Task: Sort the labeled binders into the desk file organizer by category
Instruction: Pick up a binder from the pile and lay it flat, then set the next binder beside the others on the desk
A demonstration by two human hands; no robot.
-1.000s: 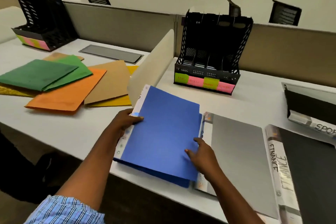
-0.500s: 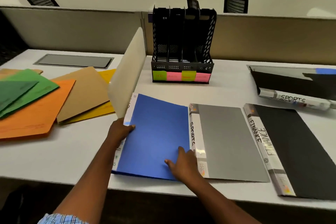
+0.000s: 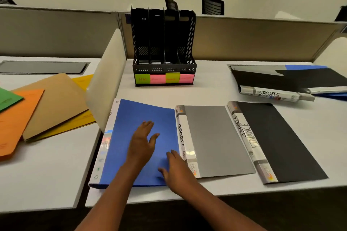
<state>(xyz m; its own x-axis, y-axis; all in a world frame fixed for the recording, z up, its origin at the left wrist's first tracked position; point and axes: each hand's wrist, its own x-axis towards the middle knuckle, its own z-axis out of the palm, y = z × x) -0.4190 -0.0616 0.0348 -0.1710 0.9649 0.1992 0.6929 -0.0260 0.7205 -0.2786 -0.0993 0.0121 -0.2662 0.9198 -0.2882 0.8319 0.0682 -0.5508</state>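
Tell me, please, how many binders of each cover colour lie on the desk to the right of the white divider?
Blue binder: 1, plus a blue cover at the far right, partly hidden
Grey binder: 1
Black binders: 3 (FINANCE, SPORTS, one far right)
Total: 5 clearly seen

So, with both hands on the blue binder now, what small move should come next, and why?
Probably lift the blue binder by its near edge and check its spine. Both the left hand and the right hand lie flat and open on its cover, gripping nothing. Unlike the grey binder marked SPORTS, its label cannot be read here, and the file organizer needs a category.
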